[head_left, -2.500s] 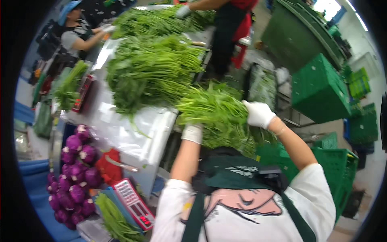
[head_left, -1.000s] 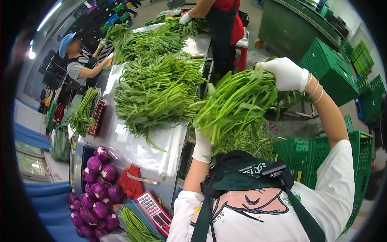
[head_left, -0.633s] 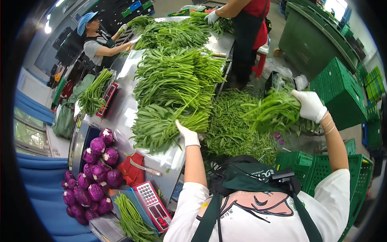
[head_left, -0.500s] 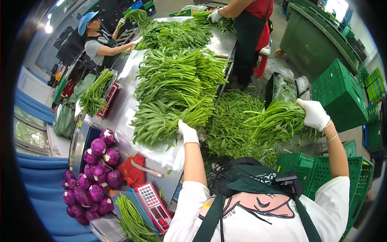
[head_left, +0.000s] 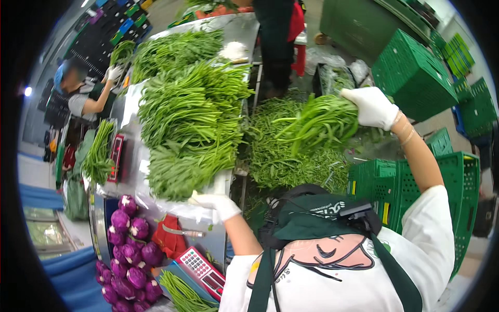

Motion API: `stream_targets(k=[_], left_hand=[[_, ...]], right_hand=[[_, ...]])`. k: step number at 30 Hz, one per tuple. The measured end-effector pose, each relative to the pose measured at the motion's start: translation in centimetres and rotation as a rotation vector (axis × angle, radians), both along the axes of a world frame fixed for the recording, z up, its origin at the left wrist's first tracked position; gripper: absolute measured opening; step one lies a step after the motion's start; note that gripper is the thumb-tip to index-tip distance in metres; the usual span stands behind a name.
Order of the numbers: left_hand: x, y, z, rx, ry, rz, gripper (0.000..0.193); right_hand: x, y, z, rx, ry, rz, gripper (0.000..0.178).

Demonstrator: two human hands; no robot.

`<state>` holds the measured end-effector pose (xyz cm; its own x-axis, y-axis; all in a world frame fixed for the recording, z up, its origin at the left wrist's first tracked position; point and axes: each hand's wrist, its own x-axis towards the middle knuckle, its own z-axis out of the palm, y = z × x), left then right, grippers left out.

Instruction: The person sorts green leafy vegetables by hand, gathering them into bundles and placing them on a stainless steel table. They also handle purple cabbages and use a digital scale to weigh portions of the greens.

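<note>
My right hand, in a white glove, is closed round one end of a bunch of leafy green vegetables. It holds the bunch up over a heap of loose green leaves on the right. My left hand, gloved too, is at the table's near side with fingers stretched out and nothing seen in them. Just beyond it is the near end of a long pile of leafy green vegetables, stems mostly toward the right. Whether the left fingertips touch the pile or the table is hard to tell.
Purple cabbages, a curved knife on a red cloth and a pink-framed scale lie near left. A second scale bears greens. Green crates stand at right. Two co-workers are across and beyond the table.
My left hand has come off the pile's stems and moved toward me. The right hand still grips its bunch. The view has shifted, and the co-worker at left has brought both hands together.
</note>
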<state>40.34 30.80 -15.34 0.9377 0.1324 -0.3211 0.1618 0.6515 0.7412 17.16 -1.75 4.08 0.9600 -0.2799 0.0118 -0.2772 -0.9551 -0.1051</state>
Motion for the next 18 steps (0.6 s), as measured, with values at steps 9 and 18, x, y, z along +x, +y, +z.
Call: stream_targets(k=[9,18], left_hand=[[-6.7,-9.9,-5.9,-0.469,0.231,-0.958,0.044],[-8.3,-7.0,-3.3,0.280,-0.782,-1.093,0.050]], right_hand=[[4.0,1.9,3.2,0.317,-0.219,0.244,0.041],[3.0,1.6,3.2,0.315,-0.071,0.225,0.043]])
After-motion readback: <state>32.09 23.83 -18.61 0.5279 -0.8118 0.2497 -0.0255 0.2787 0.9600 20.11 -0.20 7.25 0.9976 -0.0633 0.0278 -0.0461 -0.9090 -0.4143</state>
